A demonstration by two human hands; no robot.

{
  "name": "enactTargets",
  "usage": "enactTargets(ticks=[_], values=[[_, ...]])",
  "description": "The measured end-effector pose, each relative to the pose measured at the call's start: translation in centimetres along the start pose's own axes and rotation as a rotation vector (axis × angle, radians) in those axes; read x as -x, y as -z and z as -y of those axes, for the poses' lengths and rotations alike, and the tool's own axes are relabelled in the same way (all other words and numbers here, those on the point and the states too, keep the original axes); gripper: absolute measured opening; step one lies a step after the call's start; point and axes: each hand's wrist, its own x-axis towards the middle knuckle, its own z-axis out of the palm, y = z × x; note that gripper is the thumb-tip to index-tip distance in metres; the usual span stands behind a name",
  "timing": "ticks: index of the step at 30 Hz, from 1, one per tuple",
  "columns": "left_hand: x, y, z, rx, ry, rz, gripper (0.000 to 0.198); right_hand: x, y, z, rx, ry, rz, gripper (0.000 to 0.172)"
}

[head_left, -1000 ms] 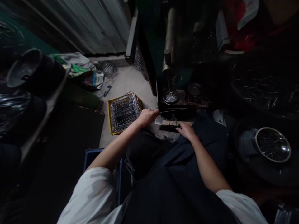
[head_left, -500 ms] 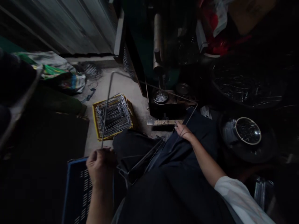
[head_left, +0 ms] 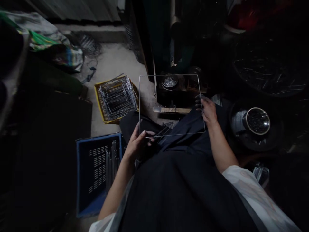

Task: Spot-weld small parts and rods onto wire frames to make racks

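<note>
Our right hand (head_left: 209,111) is now hovering clear of the wooden bar (head_left: 175,110) it was touching half a second ago, and the wire frame (head_left: 169,75) is facing us nearly square instead of slanting from our left hand (head_left: 137,140). Nearest, our dark apron (head_left: 169,180) is covering our lap, apparently giving us the freest turning room. Our left fingers are half open, lightly pinching the frame's lower-left corner; our right hand is curling loosely, its thumb and fingers straddling the right side. We are probably holding opposite sides to keep such thin wire from twisting. Left of our forearm, the blue crate (head_left: 77,177) is limiting sideways swing. Farther out, the yellow basket (head_left: 99,103) is sitting near the frame's left edge, heaped with bent wires, while the frame's top edge is crossing our view of a dish (head_left: 169,88) of metal bits.
</note>
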Motion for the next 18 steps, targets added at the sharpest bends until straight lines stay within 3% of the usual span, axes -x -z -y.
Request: enactTargets(ticks=[5,10,12,14,16,18], values=[[1.3,-1.4,-0.3,-0.015,0.129,0.128,0.096,-0.6,1.1,0.8,0.094,0.108,0.051,0.034],[0.9,-3.0,-0.3,-0.032,0.291,0.073,0.109,-0.2,4.1,1.9,0.425,0.260,0.031,0.038],[0.5,-3.7,-0.4,-0.037,0.327,0.032,0.109,-0.1,7.3,2.9,0.581,0.331,-0.072,0.034],[0.4,-4.4,-0.7,-0.063,0.347,-0.010,0.102,-0.1,11.8,4.1,0.753,0.345,-0.277,0.033],[0.5,-4.8,-1.1,-0.109,0.378,-0.044,0.095,-0.3,16.7,5.2,0.909,0.257,-0.493,0.033],[0.1,-4.6,-1.3,-0.173,0.422,-0.069,0.095,-0.3,21.2,5.8,0.981,0.119,-0.596,0.030]])
